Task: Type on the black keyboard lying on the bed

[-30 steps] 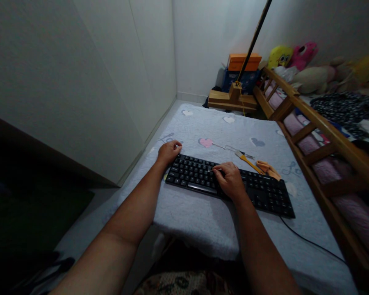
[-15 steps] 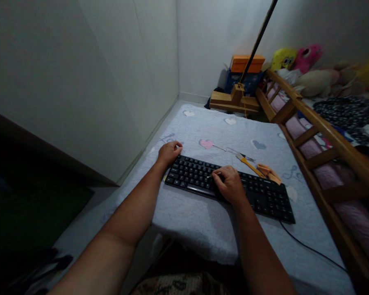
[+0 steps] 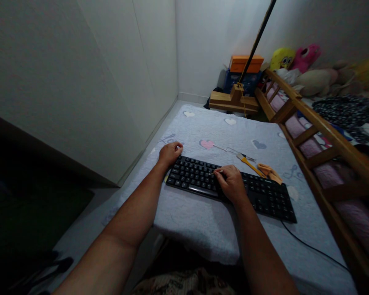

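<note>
A black keyboard (image 3: 199, 174) lies slantwise on a cloth-covered table. My right hand (image 3: 232, 182) rests over its middle keys, the fingers pinched on a thin white cotton swab (image 3: 213, 173) whose tip points left at the keys. At the far left corner of the keyboard sits my left hand (image 3: 169, 153), its fingers loosely bent and the thumb close to the corner; no object shows in it. Behind the keyboard are a brush with a yellow handle (image 3: 251, 166), a folded orange-brown cloth (image 3: 269, 173), a thin white stick (image 3: 219, 147) and a thin wire tool (image 3: 233, 151).
The keyboard cable (image 3: 313, 246) runs to the right over the pale blue tablecloth (image 3: 197, 221). A wooden bed rail (image 3: 332, 131) borders the right side, a white panel (image 3: 117, 82) the left. Beyond the table stand a wooden post base (image 3: 233, 100) and an orange box (image 3: 246, 63).
The swab in my right hand has shifted slightly over the keys and changed its tilt a little. My left hand stays at the keyboard's corner.
</note>
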Demonstrator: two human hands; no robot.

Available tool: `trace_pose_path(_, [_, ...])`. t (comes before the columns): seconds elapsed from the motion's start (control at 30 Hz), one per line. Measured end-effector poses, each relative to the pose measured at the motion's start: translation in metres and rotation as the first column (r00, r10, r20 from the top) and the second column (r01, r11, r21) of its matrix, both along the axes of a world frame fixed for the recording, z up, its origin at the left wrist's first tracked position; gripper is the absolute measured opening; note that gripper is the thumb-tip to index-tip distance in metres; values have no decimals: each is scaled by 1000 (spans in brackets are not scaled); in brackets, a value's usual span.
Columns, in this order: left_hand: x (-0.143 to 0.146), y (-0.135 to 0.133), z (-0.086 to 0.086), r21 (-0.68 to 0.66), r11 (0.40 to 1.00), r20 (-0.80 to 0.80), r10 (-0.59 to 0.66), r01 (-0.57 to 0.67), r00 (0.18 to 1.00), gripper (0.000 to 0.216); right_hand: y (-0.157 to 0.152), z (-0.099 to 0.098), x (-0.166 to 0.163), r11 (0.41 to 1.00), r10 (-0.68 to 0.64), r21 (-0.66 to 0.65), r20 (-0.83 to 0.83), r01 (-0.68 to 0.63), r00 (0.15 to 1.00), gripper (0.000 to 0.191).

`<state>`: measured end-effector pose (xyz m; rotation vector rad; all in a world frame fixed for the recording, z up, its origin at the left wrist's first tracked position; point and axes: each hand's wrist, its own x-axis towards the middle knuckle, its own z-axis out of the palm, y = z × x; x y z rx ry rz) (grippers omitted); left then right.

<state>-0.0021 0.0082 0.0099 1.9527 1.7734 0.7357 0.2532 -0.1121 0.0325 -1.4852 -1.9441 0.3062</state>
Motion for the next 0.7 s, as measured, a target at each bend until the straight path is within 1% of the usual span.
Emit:
trace_pose_path(0.17, [0, 1, -1, -6, 1000, -10, -3, 3, 1000, 26, 1, -1, 1, 1000, 4, -8, 18, -4, 1000, 13])
trace_pose_path(0.4, [1, 0, 0, -5, 1000, -14, 2, -2, 1000, 28, -3, 3, 3, 998, 52, -26, 42, -51, 998, 13])
trace_pose_path(0.7, [0, 0, 0, -10, 1000, -8, 2, -2, 1000, 28, -7, 7, 2, 994, 104, -45, 30, -102, 994, 13])
